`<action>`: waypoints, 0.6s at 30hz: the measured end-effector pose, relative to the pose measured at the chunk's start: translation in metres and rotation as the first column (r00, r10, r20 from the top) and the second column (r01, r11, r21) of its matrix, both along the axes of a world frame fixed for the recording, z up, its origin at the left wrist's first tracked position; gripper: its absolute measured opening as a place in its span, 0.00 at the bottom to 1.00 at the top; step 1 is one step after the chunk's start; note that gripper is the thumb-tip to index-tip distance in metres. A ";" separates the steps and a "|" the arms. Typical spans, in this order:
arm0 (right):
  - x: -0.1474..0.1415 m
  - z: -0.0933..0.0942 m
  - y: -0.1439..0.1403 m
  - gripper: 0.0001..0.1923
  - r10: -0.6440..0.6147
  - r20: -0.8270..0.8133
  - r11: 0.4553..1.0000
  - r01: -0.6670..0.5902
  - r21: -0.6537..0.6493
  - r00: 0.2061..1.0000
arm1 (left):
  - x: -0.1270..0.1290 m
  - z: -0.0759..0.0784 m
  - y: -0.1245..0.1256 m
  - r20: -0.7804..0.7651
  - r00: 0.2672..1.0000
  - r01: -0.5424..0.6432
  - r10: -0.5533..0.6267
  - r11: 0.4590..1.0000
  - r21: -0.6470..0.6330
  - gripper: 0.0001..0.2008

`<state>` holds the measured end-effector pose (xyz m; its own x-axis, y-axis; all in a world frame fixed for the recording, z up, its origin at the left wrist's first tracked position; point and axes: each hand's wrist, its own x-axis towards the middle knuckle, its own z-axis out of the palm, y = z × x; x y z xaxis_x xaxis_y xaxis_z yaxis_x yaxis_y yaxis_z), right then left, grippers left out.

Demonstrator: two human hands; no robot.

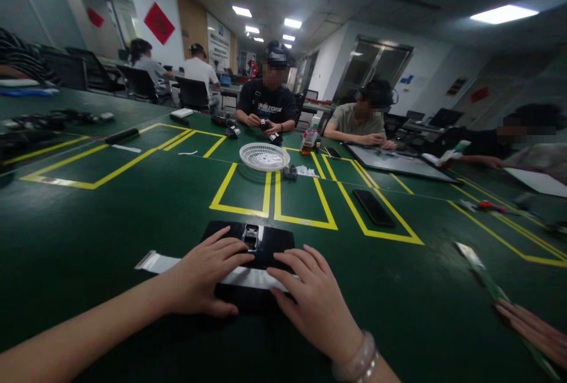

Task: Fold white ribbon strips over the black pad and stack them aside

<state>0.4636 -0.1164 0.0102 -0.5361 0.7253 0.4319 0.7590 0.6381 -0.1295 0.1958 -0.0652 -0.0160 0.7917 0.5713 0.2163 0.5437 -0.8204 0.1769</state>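
1. Panel: black, flat on the table, toward its near edge; longer side runs left to right. Fitting, metal-edged, at the panel's far edge.
2. Strip: white, flat, lying across the panel. Long axis runs left to right, roughly parallel to the table's near edge. Left end juts past the panel's left edge; right end hidden at the right hand.
3. Left hand: nearer the jutting end. Loosely spread, fingertips on the panel beside the fitting, palm over the strip, thumb at the panel's near edge. Grip relaxed, not clenched.
4. Right hand: on the panel's right part. Grip unclosed; index fingertip at the strip, thumb below it. Any light pinch there: cannot be told.
5. Phone: beyond the right hand, toward the table's right edge, well apart.
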 end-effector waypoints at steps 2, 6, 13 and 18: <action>0.002 0.001 0.001 0.11 0.007 -0.043 0.999 -0.005 0.037 0.999 | -0.008 0.009 0.004 0.007 0.999 -0.042 0.042 0.999 0.010 0.38; 0.004 0.002 0.004 0.11 0.006 -0.079 0.998 -0.001 0.067 0.997 | -0.044 0.026 0.024 0.033 0.973 -0.229 0.226 0.969 0.096 0.30; 0.006 -0.002 0.006 0.11 -0.006 -0.084 1.000 0.006 0.004 0.996 | -0.135 0.022 0.072 -0.009 0.783 -0.607 0.621 0.768 0.205 0.30; 0.007 -0.003 0.006 0.11 -0.037 -0.076 0.999 0.035 -0.028 0.996 | -0.199 0.014 0.083 -0.113 0.556 -0.813 0.823 0.567 0.128 0.37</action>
